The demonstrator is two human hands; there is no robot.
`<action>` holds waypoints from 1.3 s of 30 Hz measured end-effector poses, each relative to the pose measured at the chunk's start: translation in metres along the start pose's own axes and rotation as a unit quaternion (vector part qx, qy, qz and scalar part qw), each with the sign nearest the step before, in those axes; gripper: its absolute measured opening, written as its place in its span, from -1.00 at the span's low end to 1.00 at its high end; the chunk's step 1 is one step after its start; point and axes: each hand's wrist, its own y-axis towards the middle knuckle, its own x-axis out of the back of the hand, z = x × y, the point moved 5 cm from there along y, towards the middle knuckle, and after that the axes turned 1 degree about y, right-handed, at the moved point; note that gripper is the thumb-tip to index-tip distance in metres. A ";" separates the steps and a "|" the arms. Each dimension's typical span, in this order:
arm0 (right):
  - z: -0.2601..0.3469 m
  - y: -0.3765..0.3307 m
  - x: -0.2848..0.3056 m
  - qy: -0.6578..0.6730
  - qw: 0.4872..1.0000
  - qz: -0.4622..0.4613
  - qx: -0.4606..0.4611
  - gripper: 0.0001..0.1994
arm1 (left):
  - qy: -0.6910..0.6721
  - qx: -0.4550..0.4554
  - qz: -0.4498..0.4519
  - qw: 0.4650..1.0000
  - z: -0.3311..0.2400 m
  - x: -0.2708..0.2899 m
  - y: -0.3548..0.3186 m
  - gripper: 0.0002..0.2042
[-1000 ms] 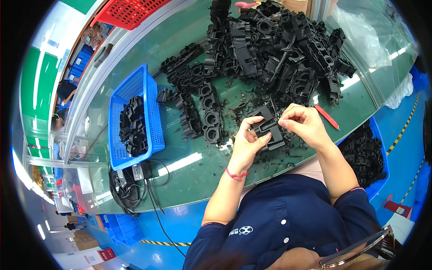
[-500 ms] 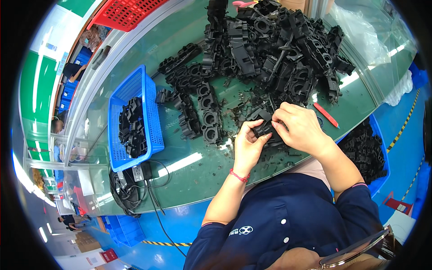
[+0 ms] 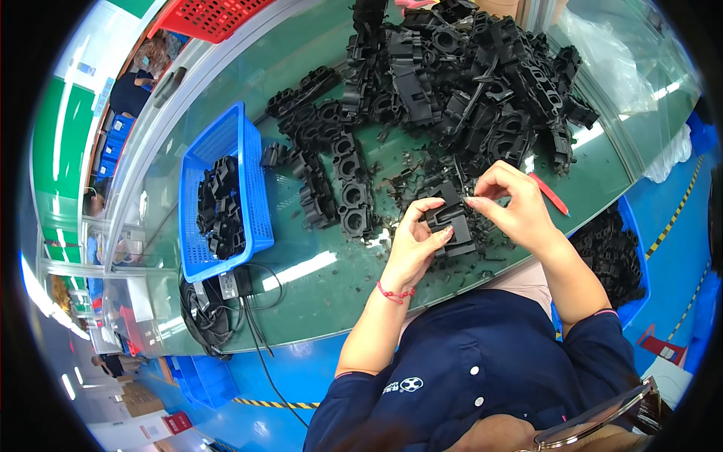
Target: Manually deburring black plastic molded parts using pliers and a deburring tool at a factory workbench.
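My left hand [image 3: 410,248] is closed on a black molded plastic part [image 3: 454,226], fingers and thumb gripping its left side just above the green tabletop [image 3: 301,305]. To the right of that part, slightly apart from it, my right hand [image 3: 516,209] has thumb and forefinger pinched together. Anything between those fingertips is too small to make out. Small black scraps lie around both hands. A large heap of black molded parts [image 3: 410,79] stands just beyond them. Several ribbed parts with round openings [image 3: 352,196] lie to the left of my hands.
A blue basket [image 3: 262,218] with black parts stands on the table's left. Cables [image 3: 203,320] lie near it. A red pen-like tool [image 3: 550,194] rests right of my right hand. Below the table's right edge is a blue bin [image 3: 645,264] of black parts. A red crate [image 3: 207,19] is at the far left.
My right hand has drawn back to the right, off the black plastic part, which now shows more fully. My left hand keeps its hold.
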 end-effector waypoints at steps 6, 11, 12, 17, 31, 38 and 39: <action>-0.005 -0.013 0.001 0.075 0.996 0.035 -0.041 -0.91 | -0.114 0.026 0.052 0.992 -0.006 -0.012 -0.007 -0.47; 0.000 -0.018 -0.002 0.072 0.996 0.056 -0.022 -0.92 | -0.167 0.039 0.084 0.982 -0.003 -0.012 -0.011 -0.45; 0.000 -0.019 -0.002 0.078 0.995 0.058 -0.024 -0.90 | -0.167 0.031 0.085 0.982 -0.003 -0.013 -0.011 -0.46; -0.022 -0.036 -0.006 0.080 0.976 0.172 -0.112 -0.80 | -0.162 -0.005 0.058 0.985 -0.005 -0.014 -0.014 -0.47; -0.017 -0.022 -0.009 0.107 0.990 0.071 -0.061 -0.57 | 0.357 -0.318 -0.074 0.875 -0.030 0.002 -0.038 -0.44; 0.002 -0.014 -0.018 0.068 0.965 0.252 0.039 -0.50 | 0.197 0.055 0.065 0.977 -0.021 0.007 -0.023 -0.34; 0.004 -0.012 -0.018 0.058 0.961 0.267 0.052 -0.51 | 0.201 0.075 0.069 0.974 -0.017 0.008 -0.024 -0.36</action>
